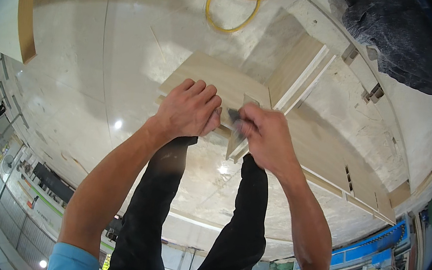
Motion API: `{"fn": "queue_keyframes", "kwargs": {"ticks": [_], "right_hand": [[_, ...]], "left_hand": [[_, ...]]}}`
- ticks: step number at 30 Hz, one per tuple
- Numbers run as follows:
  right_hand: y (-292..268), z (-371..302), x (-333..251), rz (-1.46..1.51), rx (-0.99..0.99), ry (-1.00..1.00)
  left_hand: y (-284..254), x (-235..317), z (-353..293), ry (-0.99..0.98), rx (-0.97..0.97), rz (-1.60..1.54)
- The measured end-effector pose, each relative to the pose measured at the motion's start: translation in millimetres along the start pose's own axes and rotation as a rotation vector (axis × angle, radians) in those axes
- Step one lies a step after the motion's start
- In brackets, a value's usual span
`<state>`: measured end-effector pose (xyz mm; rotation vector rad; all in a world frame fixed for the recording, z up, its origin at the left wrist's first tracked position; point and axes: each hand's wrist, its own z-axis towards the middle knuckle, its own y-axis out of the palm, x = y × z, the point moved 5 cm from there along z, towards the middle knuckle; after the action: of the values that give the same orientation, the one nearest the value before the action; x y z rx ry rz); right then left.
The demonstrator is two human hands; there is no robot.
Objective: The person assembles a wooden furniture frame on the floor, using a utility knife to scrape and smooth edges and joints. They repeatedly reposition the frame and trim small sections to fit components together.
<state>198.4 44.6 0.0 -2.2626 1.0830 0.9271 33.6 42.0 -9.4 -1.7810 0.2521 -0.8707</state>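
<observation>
Jutting left, a blurred dark piece (234,115) sits pinched in the right grip (269,135).

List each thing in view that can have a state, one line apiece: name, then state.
Bare left hand: curled shut; contents hidden
Bare right hand: closed on small dark object
Small dark object: held, blurred
Pale flat wooden board: partly hidden by left hand
Thin yellow hose: looped, crossing itself
Black sheeting: crumpled

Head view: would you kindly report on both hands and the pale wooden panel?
Left hand curled at the pale, flat wooden panel; right hand blurred, by a small dark object. Yellow looped hose beyond, apart from both.
</observation>
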Motion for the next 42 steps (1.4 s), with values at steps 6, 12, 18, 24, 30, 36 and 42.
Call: {"fn": "queue_keyframes", "kwargs": {"ticks": [6, 12, 18, 24, 30, 36, 42], "right_hand": [[-11.5, 40.8, 23.5, -0.125, 0.246, 0.031], [24.8, 66.1, 72.5, -0.234, 0.208, 0.082], [-1.0, 12.7, 14.2, 0.124, 0.01, 0.117], [-106.2, -28.9, -13.4, 0.659, 0.457, -0.212], [-133.8, -90.1, 29.1, 0.602, 0.577, -0.063], [-100.7, -117.4, 63.4, 0.577, 0.553, 0.034], [-77.6, -93.7, 61.7, 0.091, 0.279, 0.07]], "left_hand": [[-0.1, -0.3, 0.8, -0.006, -0.011, 0.007], [0.0, 0.9, 0.0, -0.015, 0.007, -0.041], [-2.6, 0.1, 0.5, -0.009, 0.011, -0.057], [10.6, 6.5, 13.6, -0.227, -0.374, -0.165], [96.6, -1.8, 51.0, -0.162, -1.149, -0.304], [157.2, -25.8, 60.9, -0.418, -1.14, -0.239], [92.9, -3.2, 65.3, -0.61, -0.875, -0.275]]}}
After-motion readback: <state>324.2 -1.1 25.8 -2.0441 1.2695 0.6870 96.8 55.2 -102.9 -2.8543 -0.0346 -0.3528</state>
